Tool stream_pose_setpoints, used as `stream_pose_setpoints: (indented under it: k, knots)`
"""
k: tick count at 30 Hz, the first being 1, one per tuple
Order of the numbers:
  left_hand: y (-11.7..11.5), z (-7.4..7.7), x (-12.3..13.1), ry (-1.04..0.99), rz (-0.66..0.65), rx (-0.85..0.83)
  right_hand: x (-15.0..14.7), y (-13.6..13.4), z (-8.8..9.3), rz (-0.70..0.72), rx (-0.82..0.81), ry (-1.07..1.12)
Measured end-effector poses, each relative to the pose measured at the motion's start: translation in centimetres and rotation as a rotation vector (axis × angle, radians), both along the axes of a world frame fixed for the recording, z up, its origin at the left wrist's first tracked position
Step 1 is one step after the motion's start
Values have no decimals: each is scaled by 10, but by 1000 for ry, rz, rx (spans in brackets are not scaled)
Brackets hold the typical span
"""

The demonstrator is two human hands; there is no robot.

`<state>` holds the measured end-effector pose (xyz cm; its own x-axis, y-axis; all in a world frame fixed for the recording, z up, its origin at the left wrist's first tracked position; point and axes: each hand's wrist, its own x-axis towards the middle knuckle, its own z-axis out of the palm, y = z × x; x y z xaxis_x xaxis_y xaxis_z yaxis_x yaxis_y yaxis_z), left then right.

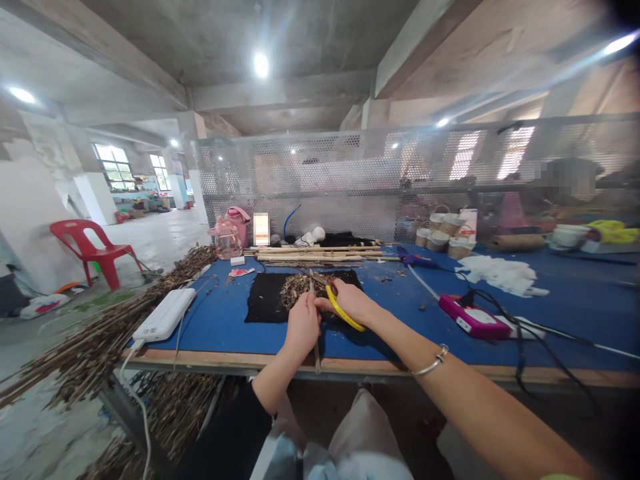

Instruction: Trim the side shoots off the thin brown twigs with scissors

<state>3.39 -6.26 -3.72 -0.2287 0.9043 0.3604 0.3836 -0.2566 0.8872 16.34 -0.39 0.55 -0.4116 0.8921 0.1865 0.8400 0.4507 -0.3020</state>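
In the middle of the table, my right hand (353, 301) is closed around yellow-handled scissors (341, 312), whose blades point away to the left, partly lost against the plant bits. My left hand (303, 323) pinches a thin dry stalk (317, 357) that runs from near the blades back over the table's front edge. Both hands are close together, the right fingertips beside the left thumb. Beneath and beyond them, a heap of brown dried plant pieces (293, 291) lies on a black cloth (261, 298).
Bamboo sticks (320, 253) lie behind the cloth. Left are a white power bank (166, 315) and bundled dry stalks (95, 333). Right are a glue gun (419, 259), a magenta power strip (473, 319) with cables, white fluff (503, 275) and small pots (439, 239). A mesh screen (345, 167) stands behind.
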Motion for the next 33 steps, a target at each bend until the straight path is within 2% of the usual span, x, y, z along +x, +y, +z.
stream_pose_setpoints:
  k: [6, 12, 18, 24, 33]
  knots:
    - [3, -2, 1, 169, 57, -44, 4, 0, -1, -42, 13, -79]
    - [-2, 8, 2, 346, 110, -114, 4, 8, -8, -7, -35, -52]
    - [-6, 15, 2, 455, 112, -116, 4, 13, -15, -33, -24, -39]
    - [-7, 16, 2, 488, 105, -117, 8, 8, -3, -53, 55, -133]
    - [-9, 19, 3, 388, 133, -153, 6, 10, 1, -60, 9, -165]
